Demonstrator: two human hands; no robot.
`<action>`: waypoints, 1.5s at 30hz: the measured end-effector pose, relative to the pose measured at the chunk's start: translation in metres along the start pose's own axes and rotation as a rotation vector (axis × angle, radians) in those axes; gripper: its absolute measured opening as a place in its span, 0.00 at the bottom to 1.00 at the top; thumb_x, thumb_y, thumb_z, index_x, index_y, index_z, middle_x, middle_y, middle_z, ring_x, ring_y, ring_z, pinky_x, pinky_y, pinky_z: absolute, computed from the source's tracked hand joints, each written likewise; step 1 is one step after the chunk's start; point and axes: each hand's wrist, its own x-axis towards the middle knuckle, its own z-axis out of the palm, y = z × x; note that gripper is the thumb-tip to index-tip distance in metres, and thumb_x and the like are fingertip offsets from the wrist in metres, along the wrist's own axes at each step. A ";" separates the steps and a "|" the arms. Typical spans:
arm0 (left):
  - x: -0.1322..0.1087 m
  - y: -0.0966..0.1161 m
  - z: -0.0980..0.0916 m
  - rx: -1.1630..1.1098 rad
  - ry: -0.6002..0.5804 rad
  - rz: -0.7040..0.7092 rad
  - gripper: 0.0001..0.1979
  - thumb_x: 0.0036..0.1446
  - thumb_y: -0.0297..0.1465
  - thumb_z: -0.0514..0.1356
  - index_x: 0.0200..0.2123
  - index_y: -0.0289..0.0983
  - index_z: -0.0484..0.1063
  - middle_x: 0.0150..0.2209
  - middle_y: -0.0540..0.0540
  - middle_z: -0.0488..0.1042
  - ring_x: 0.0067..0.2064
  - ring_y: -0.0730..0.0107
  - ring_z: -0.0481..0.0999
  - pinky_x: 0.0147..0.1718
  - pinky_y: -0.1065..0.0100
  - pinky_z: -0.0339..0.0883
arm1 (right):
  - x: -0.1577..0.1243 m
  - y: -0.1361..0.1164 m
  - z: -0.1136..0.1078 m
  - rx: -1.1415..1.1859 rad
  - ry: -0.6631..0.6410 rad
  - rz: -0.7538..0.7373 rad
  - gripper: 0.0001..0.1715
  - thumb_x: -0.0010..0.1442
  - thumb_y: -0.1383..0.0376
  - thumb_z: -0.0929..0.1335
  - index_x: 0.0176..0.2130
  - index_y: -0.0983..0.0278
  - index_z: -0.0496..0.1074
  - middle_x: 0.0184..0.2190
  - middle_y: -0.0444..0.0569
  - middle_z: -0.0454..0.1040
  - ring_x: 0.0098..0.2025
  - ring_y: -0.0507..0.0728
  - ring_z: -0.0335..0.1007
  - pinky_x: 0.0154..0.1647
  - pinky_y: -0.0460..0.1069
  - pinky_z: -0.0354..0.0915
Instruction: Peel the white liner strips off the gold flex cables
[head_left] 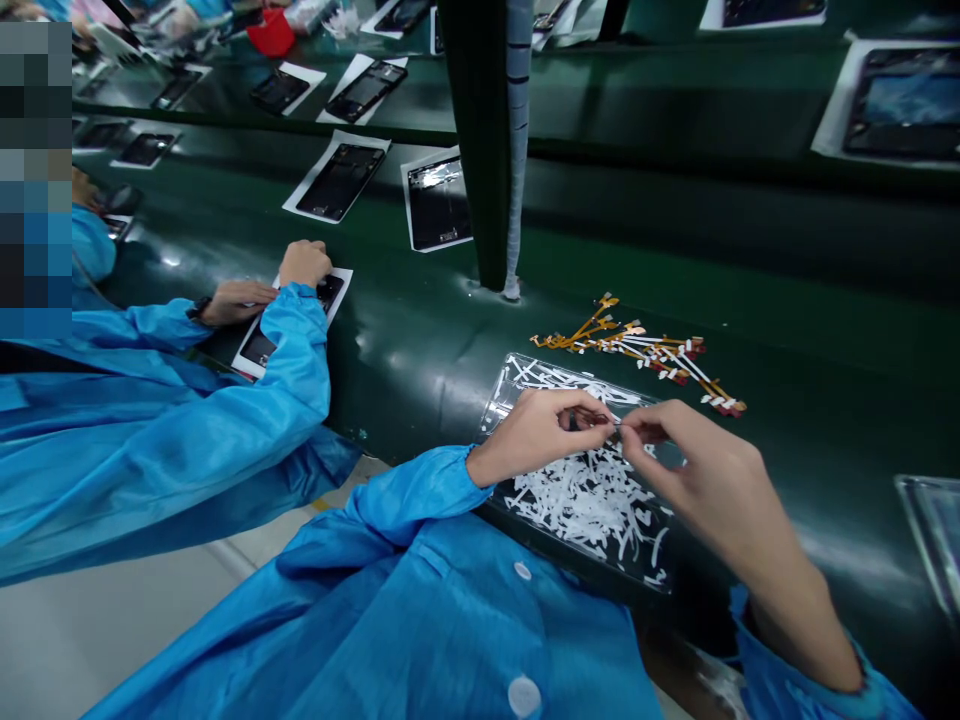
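My left hand (544,430) and my right hand (694,455) meet over a clear plastic tray (510,378) strewn with white paper strips (585,495). Both hands pinch a small thin part (600,420) between fingertips; it is too small to name. Just beyond the tray lies a pile of orange flex cables with white and red tabs (645,350) on the dark green belt (750,260). Both my sleeves are blue.
A co-worker in a blue coat at the left presses both hands (277,280) on a phone frame on white paper (259,350). Several more phone frames on paper (337,180) lie along the belt. A dark post (480,140) stands behind. Another clear tray (934,530) sits at the right edge.
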 end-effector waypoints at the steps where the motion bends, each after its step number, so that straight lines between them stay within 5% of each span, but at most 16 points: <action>1: 0.000 0.000 0.000 -0.005 -0.005 -0.015 0.08 0.59 0.34 0.64 0.39 0.38 0.80 0.31 0.49 0.77 0.32 0.72 0.70 0.31 0.68 0.65 | 0.000 0.001 0.002 -0.045 0.014 -0.021 0.05 0.70 0.63 0.64 0.41 0.60 0.68 0.36 0.46 0.76 0.36 0.55 0.76 0.36 0.49 0.64; 9: 0.013 -0.013 0.001 -0.160 -0.007 -0.123 0.07 0.57 0.34 0.65 0.34 0.35 0.77 0.27 0.53 0.71 0.29 0.76 0.66 0.29 0.70 0.59 | 0.003 0.000 0.023 -0.623 0.128 -0.182 0.08 0.70 0.66 0.62 0.38 0.62 0.69 0.32 0.49 0.74 0.29 0.56 0.66 0.33 0.53 0.56; 18: 0.020 -0.023 0.011 -0.506 -0.010 -0.296 0.09 0.57 0.32 0.65 0.28 0.34 0.72 0.23 0.55 0.66 0.25 0.80 0.62 0.25 0.73 0.52 | 0.005 -0.002 0.043 -0.568 0.165 -0.058 0.11 0.69 0.67 0.61 0.34 0.62 0.69 0.29 0.53 0.70 0.30 0.58 0.65 0.32 0.54 0.54; 23: 0.017 -0.021 0.015 -0.403 0.213 -0.141 0.07 0.56 0.31 0.68 0.32 0.33 0.75 0.27 0.52 0.72 0.29 0.79 0.67 0.30 0.72 0.61 | 0.001 -0.003 0.047 -0.397 0.209 -0.051 0.08 0.69 0.68 0.62 0.37 0.63 0.69 0.31 0.50 0.73 0.29 0.56 0.67 0.31 0.52 0.58; 29: 0.009 -0.015 0.000 -0.464 -0.084 -0.206 0.14 0.62 0.40 0.64 0.41 0.34 0.81 0.34 0.46 0.79 0.31 0.77 0.76 0.24 0.75 0.59 | -0.001 -0.004 0.021 -0.320 0.289 -0.249 0.05 0.66 0.68 0.71 0.43 0.65 0.72 0.33 0.47 0.77 0.30 0.53 0.71 0.32 0.49 0.62; 35: 0.006 -0.012 -0.002 -0.447 -0.056 -0.260 0.15 0.59 0.42 0.67 0.38 0.35 0.82 0.30 0.49 0.73 0.26 0.78 0.69 0.18 0.74 0.56 | 0.005 -0.005 0.019 -0.532 0.268 -0.293 0.10 0.64 0.67 0.72 0.45 0.67 0.73 0.38 0.50 0.80 0.34 0.56 0.74 0.35 0.51 0.63; 42: 0.001 -0.014 -0.001 -0.084 0.084 -0.001 0.06 0.63 0.30 0.64 0.36 0.37 0.82 0.37 0.47 0.77 0.42 0.70 0.75 0.43 0.67 0.69 | 0.006 -0.007 0.036 -0.615 0.322 -0.275 0.05 0.64 0.69 0.70 0.42 0.67 0.72 0.35 0.49 0.78 0.32 0.55 0.70 0.34 0.51 0.61; 45: -0.003 -0.011 -0.003 -0.005 0.068 0.037 0.07 0.64 0.31 0.63 0.35 0.37 0.81 0.37 0.47 0.77 0.41 0.70 0.75 0.42 0.66 0.69 | 0.011 -0.009 0.041 -0.680 0.335 -0.223 0.01 0.65 0.69 0.68 0.39 0.66 0.70 0.30 0.48 0.74 0.27 0.54 0.65 0.29 0.51 0.58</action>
